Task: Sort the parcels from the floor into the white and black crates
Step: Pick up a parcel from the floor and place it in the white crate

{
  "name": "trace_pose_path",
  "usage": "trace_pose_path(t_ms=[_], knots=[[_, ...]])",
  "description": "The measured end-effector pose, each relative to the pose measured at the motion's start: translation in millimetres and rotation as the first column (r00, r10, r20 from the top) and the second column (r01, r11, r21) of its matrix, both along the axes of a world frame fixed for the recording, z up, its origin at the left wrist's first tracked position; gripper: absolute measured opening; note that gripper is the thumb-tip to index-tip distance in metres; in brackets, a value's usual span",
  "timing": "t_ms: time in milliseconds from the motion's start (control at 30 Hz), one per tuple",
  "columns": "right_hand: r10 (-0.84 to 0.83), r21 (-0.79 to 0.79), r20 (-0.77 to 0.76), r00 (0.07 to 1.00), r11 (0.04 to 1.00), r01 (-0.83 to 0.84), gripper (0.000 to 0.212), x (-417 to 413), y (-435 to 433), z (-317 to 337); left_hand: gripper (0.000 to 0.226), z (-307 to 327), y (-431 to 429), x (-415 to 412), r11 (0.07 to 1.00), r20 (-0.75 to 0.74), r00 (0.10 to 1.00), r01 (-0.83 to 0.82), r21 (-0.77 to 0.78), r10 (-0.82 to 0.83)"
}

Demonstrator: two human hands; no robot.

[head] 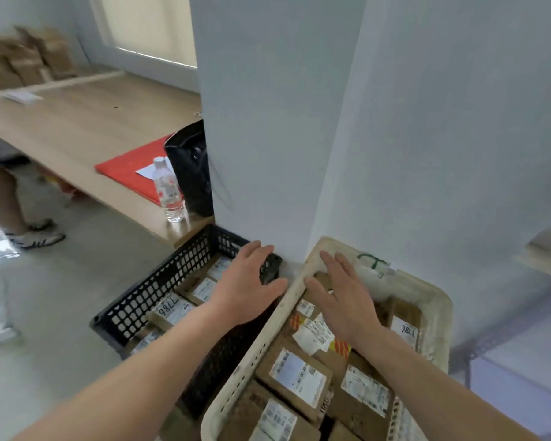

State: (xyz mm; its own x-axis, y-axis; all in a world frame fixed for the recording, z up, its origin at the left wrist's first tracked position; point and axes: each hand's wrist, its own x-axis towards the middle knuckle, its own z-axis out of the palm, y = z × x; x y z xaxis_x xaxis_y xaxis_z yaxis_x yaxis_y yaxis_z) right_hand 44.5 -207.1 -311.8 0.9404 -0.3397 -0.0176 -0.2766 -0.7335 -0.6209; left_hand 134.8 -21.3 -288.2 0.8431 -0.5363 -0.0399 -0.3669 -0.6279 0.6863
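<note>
Lower centre: left hand (247,286) open, resting on far corner of black crate (153,294), gripping nothing. Just right: right hand (344,302) flat, empty, over parcels (299,377) in white crate (434,302), lower right. Both crates packed full; could spill parcels over a rim if shoved unevenly.

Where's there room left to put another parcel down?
The grey floor left of the black crate is bare, as is the wooden bench between the red folder and cardboard boxes. The white crate is packed with parcels.
</note>
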Motion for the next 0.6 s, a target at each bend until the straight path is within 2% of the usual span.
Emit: trace_pose_path(t_ms=[200,333,500,600], knots=[[0.146,-0.014,0.075,0.986,0.989,-0.145,0.072,-21,45,37,0.072,35,62,-48,0.987,0.096,0.983,-0.151,-0.054,0.156],[0.226,0.005,0.113,0.968,0.974,-0.228,0.089,-27,85,56,0.07,56,107,-76,0.966,0.139,0.958,-0.236,-0.111,0.25],[0.336,-0.01,0.162,0.928,0.941,-0.339,0.082,-33,142,79,0.068,74,165,-106,0.925,0.174,0.911,-0.351,-0.143,0.373],[0.398,0.001,0.173,0.901,0.915,-0.405,0.075,-34,181,85,0.08,82,203,-129,0.896,0.145,0.888,-0.416,-0.153,0.437]])
